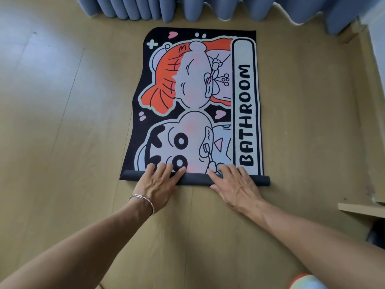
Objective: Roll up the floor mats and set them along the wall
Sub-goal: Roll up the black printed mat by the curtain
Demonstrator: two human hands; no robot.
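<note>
A cartoon floor mat (198, 97) printed with the word BATHROOM lies flat on the wooden floor, its far end near the curtain. Its near end is curled into a thin dark roll (193, 178) that runs from left to right. My left hand (159, 182), with a bracelet on the wrist, lies over the left part of the roll, fingers spread and reaching onto the flat mat. My right hand (233, 182) presses the right part of the roll in the same way, thumb on the near side.
Blue curtain folds (187, 7) hang along the far wall. A wooden skirting and white wall (375, 49) run down the right side. A low wooden ledge (361, 209) juts in at the right. Bare wooden floor (62, 122) lies to the left.
</note>
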